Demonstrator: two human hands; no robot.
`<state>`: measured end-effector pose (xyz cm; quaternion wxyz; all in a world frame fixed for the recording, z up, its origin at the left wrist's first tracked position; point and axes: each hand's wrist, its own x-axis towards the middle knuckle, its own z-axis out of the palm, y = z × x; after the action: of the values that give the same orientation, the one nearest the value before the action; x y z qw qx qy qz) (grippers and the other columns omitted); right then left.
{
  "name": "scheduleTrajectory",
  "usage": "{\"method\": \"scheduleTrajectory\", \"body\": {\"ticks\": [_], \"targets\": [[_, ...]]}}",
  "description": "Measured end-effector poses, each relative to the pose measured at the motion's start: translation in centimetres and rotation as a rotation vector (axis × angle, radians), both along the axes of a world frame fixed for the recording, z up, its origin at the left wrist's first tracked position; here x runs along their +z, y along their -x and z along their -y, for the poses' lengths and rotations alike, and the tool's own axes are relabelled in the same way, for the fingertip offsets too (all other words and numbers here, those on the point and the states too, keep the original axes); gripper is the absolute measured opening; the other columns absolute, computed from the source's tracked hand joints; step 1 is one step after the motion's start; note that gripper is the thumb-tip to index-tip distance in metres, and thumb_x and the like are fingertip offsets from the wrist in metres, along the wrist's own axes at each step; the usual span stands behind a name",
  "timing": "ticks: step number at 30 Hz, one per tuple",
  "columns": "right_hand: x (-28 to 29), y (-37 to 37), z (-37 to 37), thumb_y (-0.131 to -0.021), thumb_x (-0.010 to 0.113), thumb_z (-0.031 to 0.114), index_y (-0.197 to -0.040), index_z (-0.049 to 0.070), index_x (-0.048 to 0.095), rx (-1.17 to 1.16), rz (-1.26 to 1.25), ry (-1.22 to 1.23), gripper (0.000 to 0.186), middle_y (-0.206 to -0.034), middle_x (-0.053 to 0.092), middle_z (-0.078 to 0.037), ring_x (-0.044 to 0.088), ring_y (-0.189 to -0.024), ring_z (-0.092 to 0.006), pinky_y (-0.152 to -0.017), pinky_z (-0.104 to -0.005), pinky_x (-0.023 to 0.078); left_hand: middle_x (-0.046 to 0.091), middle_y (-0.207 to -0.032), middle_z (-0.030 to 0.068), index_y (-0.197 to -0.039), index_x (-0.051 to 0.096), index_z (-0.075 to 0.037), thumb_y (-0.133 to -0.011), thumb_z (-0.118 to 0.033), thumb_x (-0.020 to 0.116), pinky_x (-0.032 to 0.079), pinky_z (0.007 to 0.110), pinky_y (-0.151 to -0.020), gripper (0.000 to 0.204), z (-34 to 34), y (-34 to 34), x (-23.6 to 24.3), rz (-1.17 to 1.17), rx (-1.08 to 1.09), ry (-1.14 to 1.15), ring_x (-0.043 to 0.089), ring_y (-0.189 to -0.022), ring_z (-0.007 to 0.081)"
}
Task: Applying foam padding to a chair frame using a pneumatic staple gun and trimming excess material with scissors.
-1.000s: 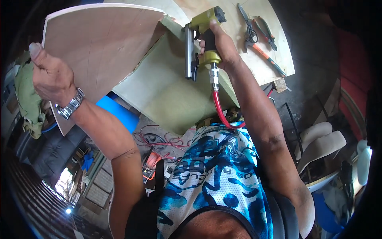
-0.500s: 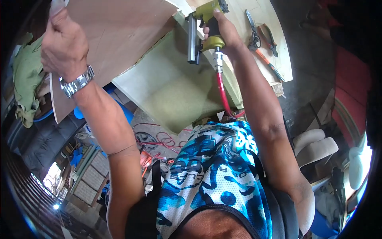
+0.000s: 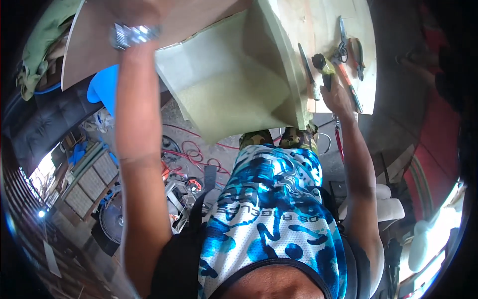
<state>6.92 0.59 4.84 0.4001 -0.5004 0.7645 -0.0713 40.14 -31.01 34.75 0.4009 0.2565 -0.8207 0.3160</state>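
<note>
My left hand (image 3: 134, 12), blurred, is raised at the top over the brown panel (image 3: 94, 47), its fingers too smeared to make out. My right hand (image 3: 338, 99) is closed on the yellow-green staple gun (image 3: 326, 67) at the right of the pale plywood board (image 3: 361, 20), its red hose (image 3: 337, 139) hanging below. Near it lie scissors (image 3: 341, 45), pliers (image 3: 359, 60), an orange-handled tool (image 3: 351, 87) and a long slim tool (image 3: 307, 70). A sagging olive sheet (image 3: 224, 99) spans between the panel and board.
A black tufted couch (image 3: 40, 119) and green cloth (image 3: 37, 60) are at left. Red hoses (image 3: 191, 152), a fan (image 3: 112, 219) and clutter cover the floor below. Pale seat pieces (image 3: 383, 209) and a red mat (image 3: 428, 144) are at right.
My left hand has moved up and right. The staple gun in my right hand has swung right and down onto the tool-strewn board area, uncovering the middle of the olive sheet.
</note>
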Motion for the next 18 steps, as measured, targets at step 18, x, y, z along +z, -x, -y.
{"method": "scheduleTrajectory", "body": {"ticks": [18], "targets": [[-6.8,-7.4,-5.4,-0.093,0.070,0.019,-0.162,0.004,0.034,0.315,-0.506,0.303,0.079,-0.113,0.063,-0.023,0.061,-0.101,-0.0409,-0.088,-0.0522,0.049,0.030,-0.171,0.0140,-0.161,0.039,-0.006,-0.097,-0.042,0.062,0.014,0.055,-0.129,0.076,-30.3,-0.1,-45.0,-0.065,0.241,-1.334,0.024,-0.159,0.0344]]}}
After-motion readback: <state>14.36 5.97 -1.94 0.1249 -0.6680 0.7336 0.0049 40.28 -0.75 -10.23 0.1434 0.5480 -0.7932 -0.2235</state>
